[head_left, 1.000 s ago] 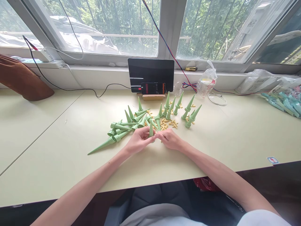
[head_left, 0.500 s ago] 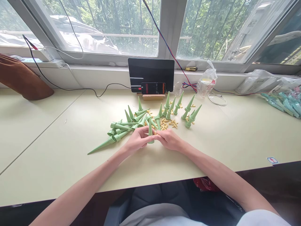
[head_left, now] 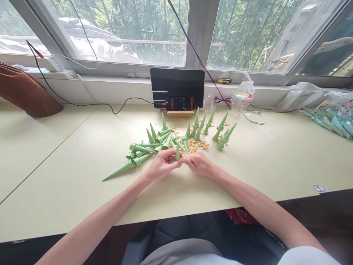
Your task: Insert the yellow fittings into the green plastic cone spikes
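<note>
Near the middle of the table, my left hand (head_left: 163, 164) is closed round a green cone (head_left: 177, 153) whose tip points up. My right hand (head_left: 199, 163) meets it from the right, fingers pinched on a small yellow piece (head_left: 183, 156) at the cone's side, mostly hidden by the fingertips. Just beyond the hands lies a heap of small yellow pieces (head_left: 193, 145). Several green cones lie piled on the left, such as a long one (head_left: 121, 171). Upright green spikes with yellow pieces on them, one of them at the right (head_left: 226, 137), stand farther back.
A black tablet (head_left: 177, 84) and a phone (head_left: 180, 103) lean on a cardboard stand (head_left: 176, 114) at the back. A plastic bag with a cup (head_left: 243, 96) and a coiled cable (head_left: 255, 117) are right of it. A brown bag (head_left: 30, 92) lies far left; teal packets (head_left: 335, 119) far right.
The held cone has shifted slightly right and its base is now more covered by my left thumb. My right hand has barely moved.
</note>
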